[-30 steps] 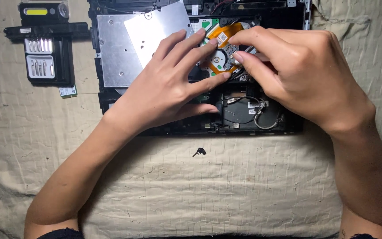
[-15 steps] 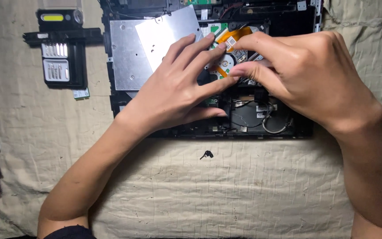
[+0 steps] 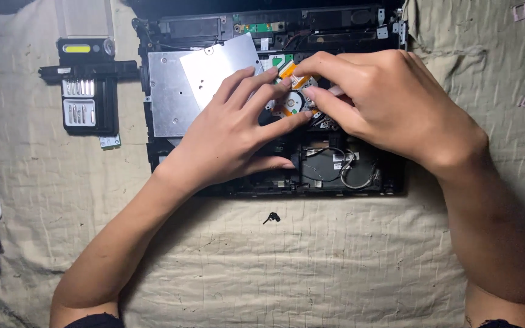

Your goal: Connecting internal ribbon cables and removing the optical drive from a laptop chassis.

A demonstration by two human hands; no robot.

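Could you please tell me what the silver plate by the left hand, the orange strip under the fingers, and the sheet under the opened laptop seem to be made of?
The silver plate looks like thin sheet metal: flat, matte grey, faintly reflective. The orange strip is probably a flexible plastic ribbon cable, glossy and curved. The sheet looks like woven beige cloth, creased all over.

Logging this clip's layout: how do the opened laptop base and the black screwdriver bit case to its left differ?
The opened laptop base is much larger and lies under both hands, the left hand and right hand working at its orange ribbon cable; the screwdriver bit case is small and untouched. The base shows wiring and a silver drive; the case shows rows of metal bits. Both are black and lie on the beige cloth.
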